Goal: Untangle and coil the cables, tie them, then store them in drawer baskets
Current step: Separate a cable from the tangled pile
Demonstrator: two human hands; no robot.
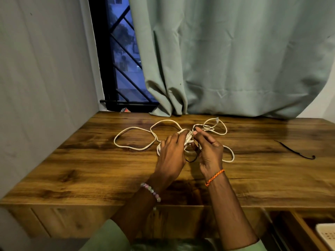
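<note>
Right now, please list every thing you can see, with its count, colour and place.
white cable: one, white, tangled loops on the desk centre, bundle between both hands
black tie: one, black, lying on the desk at right
black loop: one, black, by the right hand, kind unclear
desk: one, brown wood, foreground
drawer: one, brown, open at lower right
basket: one, cream, inside the drawer
curtain: one, grey-green, behind the desk
window: one, dark bars, far left
left hand: grips the cable bundle
right hand: pinches the cable
</note>
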